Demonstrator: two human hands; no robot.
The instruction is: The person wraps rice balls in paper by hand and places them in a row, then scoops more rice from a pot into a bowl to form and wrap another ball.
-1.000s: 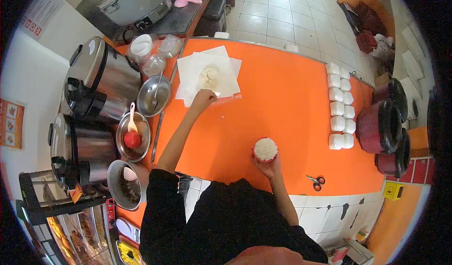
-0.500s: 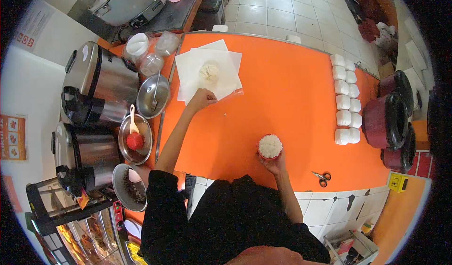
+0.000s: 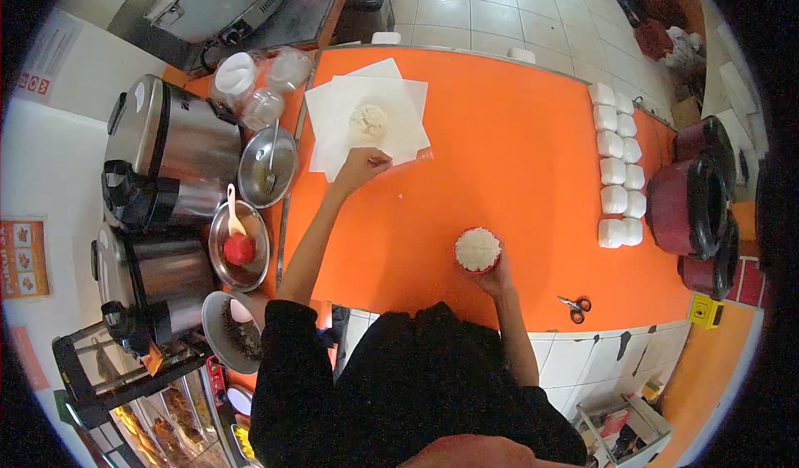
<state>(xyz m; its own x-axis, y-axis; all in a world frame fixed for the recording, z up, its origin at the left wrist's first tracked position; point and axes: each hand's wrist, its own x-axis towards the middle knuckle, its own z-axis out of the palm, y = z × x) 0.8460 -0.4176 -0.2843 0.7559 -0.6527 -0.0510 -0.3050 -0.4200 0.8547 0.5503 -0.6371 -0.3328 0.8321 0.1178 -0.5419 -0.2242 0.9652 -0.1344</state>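
Observation:
My left hand is at the near edge of a stack of white paper sheets, its fingers pinched together. Whatever may be between the fingertips is too small to make out. On the paper, just beyond this hand, lies a round mound of white rice. A strip of clear plastic shows at the near right corner of the sheets. My right hand is wrapped around a red cup, held upright above the near part of the orange table. White rice fills this cup to the top.
White wrapped packets stand in two rows at the right. Scissors lie near the front edge. Metal bowls, one with a red scoop, and large rice cookers line the left. Dark red pots stand far right.
My left hand has shifted slightly to the right along the near edge of the paper. My right hand keeps hold of the cup of rice. The whole view has shifted a little.

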